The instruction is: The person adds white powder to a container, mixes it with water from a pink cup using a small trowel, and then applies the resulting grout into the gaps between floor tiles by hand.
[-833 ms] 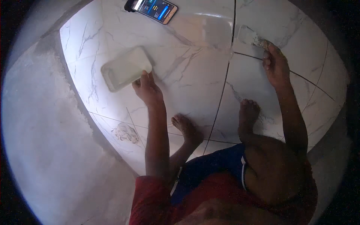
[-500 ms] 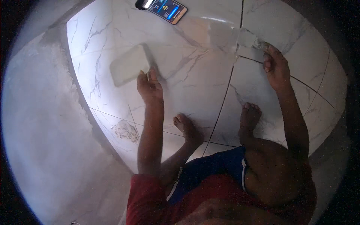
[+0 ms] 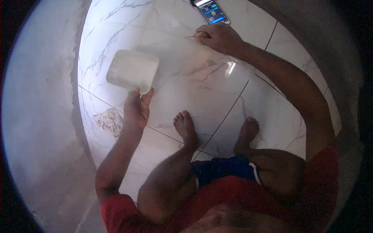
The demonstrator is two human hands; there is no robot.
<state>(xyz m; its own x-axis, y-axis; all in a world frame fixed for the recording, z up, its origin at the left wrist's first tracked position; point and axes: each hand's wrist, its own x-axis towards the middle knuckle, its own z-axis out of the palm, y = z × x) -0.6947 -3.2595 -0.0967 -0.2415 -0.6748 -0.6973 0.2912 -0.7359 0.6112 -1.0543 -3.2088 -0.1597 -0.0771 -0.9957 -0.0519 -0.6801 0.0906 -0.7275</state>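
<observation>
A pale, translucent rectangular plastic tub (image 3: 134, 70) is held by its near edge in my left hand (image 3: 136, 108), thumb and fingers pinching the rim. The tub hangs above the tiled floor. My right hand (image 3: 219, 38) is closed, back of the hand upward, just on the near side of the phone. From its fingertips a thin dark line sticks out to the left. What it belongs to is too small and dim to make out.
A lit phone (image 3: 213, 12) lies at the far edge of the marbled tile floor (image 3: 217, 101). A pale patch with swirling marks (image 3: 109, 121) is on the tiles left of my left wrist. Bare grey concrete (image 3: 42, 116) borders the tiles at left. My feet stand in the middle.
My right hand has swung left and farther out, from the right side to near the phone. My left hand has moved a little left and nearer, turning the tub.
</observation>
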